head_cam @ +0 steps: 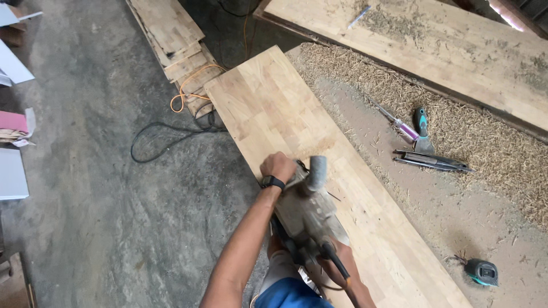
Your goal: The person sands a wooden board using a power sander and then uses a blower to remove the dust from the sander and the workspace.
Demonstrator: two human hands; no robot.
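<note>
Grey concrete floor (85, 217) fills the left side, with a black cable loop (165, 142) and an orange cord (188, 94) trailing past a stack of short pale wood offcuts (177, 40). On the right, a wide counter (456, 211) covered in sawdust and curled shavings, a second long pale plank (434, 51) at its far edge.

Long, pale, finger-jointed wooden board (297, 125) lies diagonally along the counter's near edge — the grey dusty electric hand planer (305, 205) sits flat on it, about midway along, nose pointing up the board.

Left hand (278, 166), black watch on the wrist, is closed over the planer's front knob. Right hand (337, 254) is wrapped around the rear handle, partly hidden by the body and its cord.

Step in hand, judged: a planing pass along the board — far half probably not yet covered. The next move likely calls for steady forward push, sole kept flat, cord kept clear behind.

Small items well apart on the counter: teal-handled scraper (422, 128), purple-handled screwdriver (399, 125), dark metal bar tool (431, 161), teal-and-black tape measure (481, 271).
</note>
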